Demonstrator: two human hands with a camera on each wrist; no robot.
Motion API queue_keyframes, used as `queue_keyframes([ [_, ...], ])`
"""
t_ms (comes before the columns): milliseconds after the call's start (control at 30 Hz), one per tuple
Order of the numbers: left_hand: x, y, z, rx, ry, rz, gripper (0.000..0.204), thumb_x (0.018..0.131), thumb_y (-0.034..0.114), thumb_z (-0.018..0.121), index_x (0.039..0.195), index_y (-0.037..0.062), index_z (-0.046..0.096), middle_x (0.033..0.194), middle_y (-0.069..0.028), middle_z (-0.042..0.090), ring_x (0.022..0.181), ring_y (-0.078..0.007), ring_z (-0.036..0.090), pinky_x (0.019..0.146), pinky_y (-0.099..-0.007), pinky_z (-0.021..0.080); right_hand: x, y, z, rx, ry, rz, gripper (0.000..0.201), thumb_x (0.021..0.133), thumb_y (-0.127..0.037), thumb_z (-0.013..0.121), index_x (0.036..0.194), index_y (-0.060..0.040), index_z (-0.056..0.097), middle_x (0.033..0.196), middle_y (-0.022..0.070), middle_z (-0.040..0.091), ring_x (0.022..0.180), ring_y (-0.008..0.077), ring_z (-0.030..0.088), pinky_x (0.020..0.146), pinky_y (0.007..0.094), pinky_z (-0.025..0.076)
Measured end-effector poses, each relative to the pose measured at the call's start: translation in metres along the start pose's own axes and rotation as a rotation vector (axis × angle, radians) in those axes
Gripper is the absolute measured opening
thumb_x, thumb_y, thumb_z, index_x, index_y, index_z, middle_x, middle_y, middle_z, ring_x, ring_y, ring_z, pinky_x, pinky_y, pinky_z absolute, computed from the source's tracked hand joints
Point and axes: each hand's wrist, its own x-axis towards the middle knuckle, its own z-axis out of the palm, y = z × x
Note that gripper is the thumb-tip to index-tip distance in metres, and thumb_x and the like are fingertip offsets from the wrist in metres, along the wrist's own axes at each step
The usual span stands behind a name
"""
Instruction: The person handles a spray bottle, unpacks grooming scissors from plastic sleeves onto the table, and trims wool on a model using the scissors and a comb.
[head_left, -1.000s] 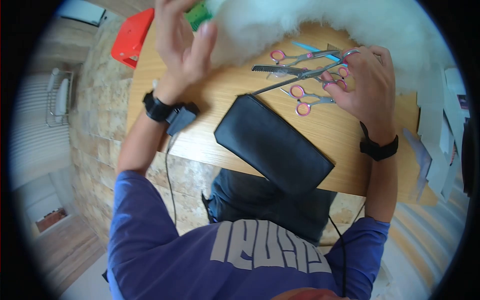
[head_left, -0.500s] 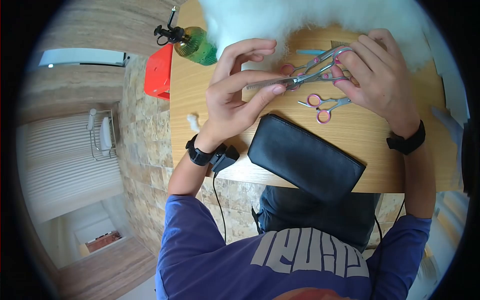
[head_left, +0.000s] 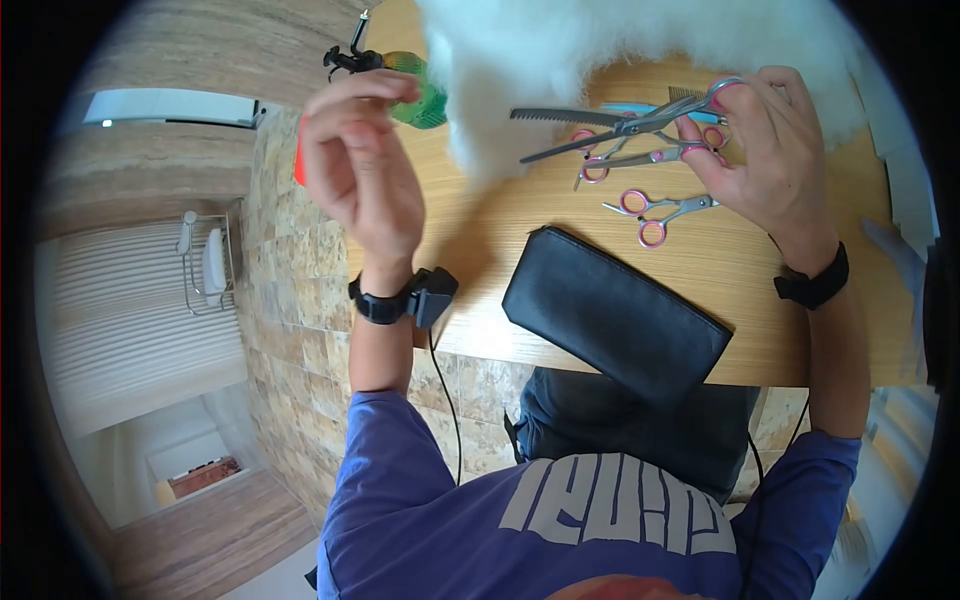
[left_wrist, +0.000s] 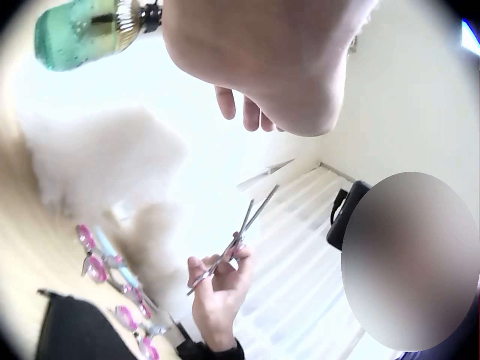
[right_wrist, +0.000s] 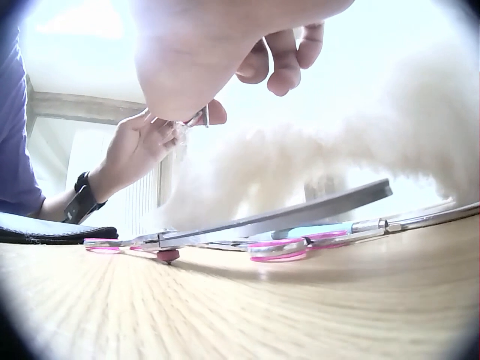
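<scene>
My right hand (head_left: 745, 135) grips silver thinning scissors (head_left: 610, 125) by their pink rings, lifted above the wooden table (head_left: 540, 225) with the blades apart and pointing left at the white fluffy fur (head_left: 560, 50). The left wrist view shows the same scissors (left_wrist: 238, 241) in my right hand (left_wrist: 217, 289). My left hand (head_left: 355, 150) is raised off the table's left edge, fingers loosely curled, and I see nothing in it. Two more pink-handled scissors (head_left: 660, 208) (head_left: 620, 160) and a blue comb (head_left: 640, 108) lie under the right hand.
A black zip pouch (head_left: 615, 315) lies at the table's near edge. A green spray bottle (head_left: 405, 85) stands at the far left by the fur. A red object (head_left: 299, 165) peeks out behind my left hand. Pale papers (head_left: 905, 190) sit at the right.
My left hand has let go of the scissor blade and risen to the left. The right hand has opened the scissors and lifted them slightly toward the fur.
</scene>
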Motion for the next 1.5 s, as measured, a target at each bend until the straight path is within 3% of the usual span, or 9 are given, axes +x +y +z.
queue_keyframes([
  [133,0.023,0.023,-0.028,0.015,0.026,0.038,0.022,0.110,0.013,0.044,0.097,-0.0030,0.054,0.096,-0.0190,0.065,0.093,-0.0260,0.064,0.084,-0.0363,0.052,-0.010,0.006,0.001,0.068,-0.021,0.043,0.048,0.066,-0.003,0.089,0.102,-0.0044,0.059,0.079,0.0078,0.063,0.073,0.0274,0.057,0.077,0.0401,0.047],
  [333,0.015,0.076,-0.067,0.595,-0.492,-0.595,0.011,0.099,0.008,0.067,0.100,-0.0026,0.068,0.101,-0.0094,0.075,0.094,-0.0164,0.069,0.082,-0.0297,0.053,-0.005,0.001,0.004,0.006,-0.053,0.050,0.049,0.066,-0.004,0.089,0.105,-0.0042,0.059,0.081,0.0078,0.064,0.080,0.0271,0.058,0.077,0.0385,0.048],
  [467,-0.021,0.070,-0.102,0.836,-0.721,-0.628,0.016,0.091,0.009,0.077,0.105,0.0023,0.073,0.107,-0.0085,0.077,0.096,-0.0237,0.072,0.080,-0.0343,0.055,-0.013,0.004,0.008,0.021,-0.066,0.039,0.051,0.066,-0.005,0.089,0.108,-0.0039,0.060,0.079,0.0080,0.062,0.081,0.0272,0.057,0.077,0.0389,0.048],
  [500,-0.023,0.073,-0.107,0.852,-0.819,-0.870,0.037,0.087,0.010,0.079,0.123,0.0078,0.072,0.130,-0.0111,0.070,0.123,-0.0281,0.065,0.103,-0.0396,0.052,-0.016,0.006,0.010,0.030,-0.095,0.064,0.051,0.066,-0.005,0.089,0.109,-0.0036,0.060,0.078,0.0077,0.062,0.080,0.0273,0.056,0.076,0.0388,0.047],
  [633,-0.031,0.090,-0.119,0.914,-1.101,-1.052,0.080,0.084,0.027,0.084,0.153,0.0135,0.047,0.161,-0.0121,0.043,0.147,-0.0311,0.042,0.117,-0.0454,0.041,-0.016,0.008,0.011,0.040,-0.060,0.044,0.052,0.067,-0.005,0.089,0.111,-0.0040,0.061,0.075,0.0057,0.059,0.078,0.0258,0.056,0.076,0.0378,0.047],
  [867,-0.010,0.083,-0.102,1.058,-0.892,-0.737,0.078,0.084,0.026,0.084,0.151,0.0079,0.048,0.154,-0.0151,0.050,0.143,-0.0328,0.047,0.117,-0.0443,0.041,-0.016,0.007,0.009,0.010,-0.032,0.076,0.054,0.066,-0.005,0.089,0.113,-0.0057,0.062,0.072,0.0032,0.054,0.075,0.0226,0.055,0.075,0.0362,0.048],
  [1133,-0.003,0.034,-0.037,0.646,-0.586,-0.550,0.077,0.085,0.037,0.085,0.143,-0.0023,0.051,0.134,-0.0212,0.064,0.127,-0.0278,0.061,0.105,-0.0437,0.050,-0.012,0.005,-0.005,0.025,-0.112,0.138,0.053,0.067,-0.011,0.088,0.112,-0.0062,0.062,0.073,0.0034,0.055,0.078,0.0244,0.055,0.077,0.0379,0.047],
  [1333,0.000,0.000,-0.013,0.506,-0.746,-0.565,0.068,0.087,0.030,0.086,0.138,0.0004,0.052,0.127,-0.0162,0.068,0.120,-0.0237,0.065,0.105,-0.0395,0.051,-0.007,0.004,0.000,-0.080,-0.089,0.121,0.053,0.070,-0.016,0.088,0.115,-0.0075,0.061,0.083,0.0054,0.065,0.077,0.0250,0.059,0.086,0.0384,0.046],
  [1500,-0.001,-0.017,0.003,0.520,-0.685,-0.544,0.058,0.087,0.024,0.084,0.132,0.0008,0.056,0.121,-0.0139,0.070,0.110,-0.0208,0.068,0.098,-0.0362,0.053,-0.014,0.010,-0.002,-0.143,-0.177,0.261,0.052,0.073,-0.019,0.089,0.117,-0.0118,0.062,0.089,0.0046,0.070,0.080,0.0243,0.064,0.089,0.0368,0.045],
])
